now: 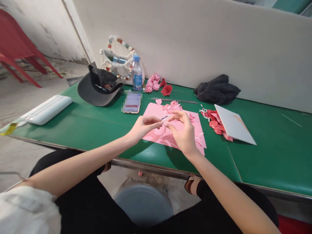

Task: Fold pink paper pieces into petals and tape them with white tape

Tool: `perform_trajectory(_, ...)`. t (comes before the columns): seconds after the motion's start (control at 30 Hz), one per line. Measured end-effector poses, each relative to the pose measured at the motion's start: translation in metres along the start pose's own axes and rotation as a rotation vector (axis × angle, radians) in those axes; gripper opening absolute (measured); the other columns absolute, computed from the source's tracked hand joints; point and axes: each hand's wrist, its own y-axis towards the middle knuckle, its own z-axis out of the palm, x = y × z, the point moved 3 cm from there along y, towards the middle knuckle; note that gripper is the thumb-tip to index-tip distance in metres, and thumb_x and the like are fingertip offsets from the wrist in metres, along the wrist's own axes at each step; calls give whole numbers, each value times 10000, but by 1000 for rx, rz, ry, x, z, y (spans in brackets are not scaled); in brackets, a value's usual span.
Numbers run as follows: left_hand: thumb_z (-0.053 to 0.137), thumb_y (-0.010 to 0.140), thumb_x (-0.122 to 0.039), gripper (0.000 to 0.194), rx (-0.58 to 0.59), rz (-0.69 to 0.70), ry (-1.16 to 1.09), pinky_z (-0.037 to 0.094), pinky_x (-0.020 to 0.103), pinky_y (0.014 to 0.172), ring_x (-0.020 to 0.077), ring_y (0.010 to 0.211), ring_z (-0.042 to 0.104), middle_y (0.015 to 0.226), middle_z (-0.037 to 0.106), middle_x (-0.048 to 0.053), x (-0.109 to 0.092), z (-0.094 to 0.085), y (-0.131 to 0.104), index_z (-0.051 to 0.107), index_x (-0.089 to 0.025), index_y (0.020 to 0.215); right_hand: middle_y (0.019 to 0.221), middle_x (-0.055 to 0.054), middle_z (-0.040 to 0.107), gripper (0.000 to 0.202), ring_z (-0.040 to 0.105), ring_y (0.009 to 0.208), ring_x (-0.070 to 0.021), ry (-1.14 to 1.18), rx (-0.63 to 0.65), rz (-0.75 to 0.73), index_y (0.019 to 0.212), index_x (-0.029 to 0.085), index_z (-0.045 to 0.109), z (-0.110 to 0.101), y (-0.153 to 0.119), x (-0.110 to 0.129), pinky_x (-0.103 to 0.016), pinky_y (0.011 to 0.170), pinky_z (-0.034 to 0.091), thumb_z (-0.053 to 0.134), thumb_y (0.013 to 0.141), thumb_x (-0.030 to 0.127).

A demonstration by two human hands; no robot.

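Above the pink paper sheets (156, 112) on the green table, my left hand (148, 126) pinches a small white object (165, 118) with a dark mark on it. My right hand (181, 130) is at the other side of that object, its thumb and fingers curved toward it; whether they grip it is too small to tell. Cut pink paper pieces (173, 106) lie on the sheets, behind and below my hands. Thin wires (175, 101) rest just behind the sheets. Pink paper flowers (153, 83) and a red paper flower (166, 90) are at the back.
A phone (132, 102), a bottle (137, 74), a dark cap (99, 86) and a beaded bag (119, 61) stand back left. At far left lies a white device (48, 109). A white board (232, 125) leans over red paper pieces (215, 125); dark cloth (218, 89) lies behind.
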Motion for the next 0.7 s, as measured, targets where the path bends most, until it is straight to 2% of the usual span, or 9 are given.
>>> perform_trajectory(0.13, 698, 768, -382, 276, 7, 15, 56, 502, 309, 754, 184, 789, 635, 864, 714, 87, -1, -1, 1, 729, -131, 880, 808, 16, 645, 324, 624, 857, -177, -23, -5, -14, 1102, 250, 508, 1, -1, 0, -399, 876, 484, 580, 823, 103)
perform_trajectory(0.4, 643, 802, -332, 216, -55, 148, 349, 483, 313, 745, 216, 832, 646, 889, 738, 83, -12, -3, 3, 746, -155, 874, 770, 31, 633, 288, 608, 769, -168, -66, 47, 17, 1025, 256, 476, 7, -5, 11, -393, 828, 485, 550, 816, 72)
perform_trajectory(0.47, 650, 795, -336, 223, -104, 144, 338, 485, 314, 739, 213, 816, 646, 871, 736, 85, -13, -12, 8, 744, -145, 864, 762, 33, 625, 276, 612, 758, -165, -47, 70, 37, 1002, 254, 469, 9, -11, 18, -375, 789, 500, 550, 818, 65)
perform_trajectory(0.57, 669, 776, -390, 282, -336, 141, 229, 497, 318, 690, 194, 727, 634, 780, 719, 89, -15, -36, 17, 731, -120, 827, 794, 18, 620, 259, 626, 785, -169, -20, 92, 7, 1006, 259, 469, 8, -16, 30, -374, 784, 517, 567, 836, 89)
perform_trajectory(0.63, 677, 771, -407, 306, -339, 164, 185, 509, 326, 725, 198, 769, 643, 843, 726, 94, -18, -43, 21, 729, -128, 885, 820, 12, 608, 280, 631, 826, -170, 12, 17, -54, 1052, 270, 462, 0, -11, 31, -400, 871, 508, 573, 849, 113)
perform_trajectory(0.7, 683, 771, -393, 295, -302, 191, 243, 503, 332, 779, 208, 838, 648, 923, 732, 96, -21, -42, 21, 732, -145, 922, 942, -15, 601, 389, 623, 935, -175, 32, -44, -61, 1173, 284, 421, -10, 1, 21, -414, 945, 486, 563, 851, 118)
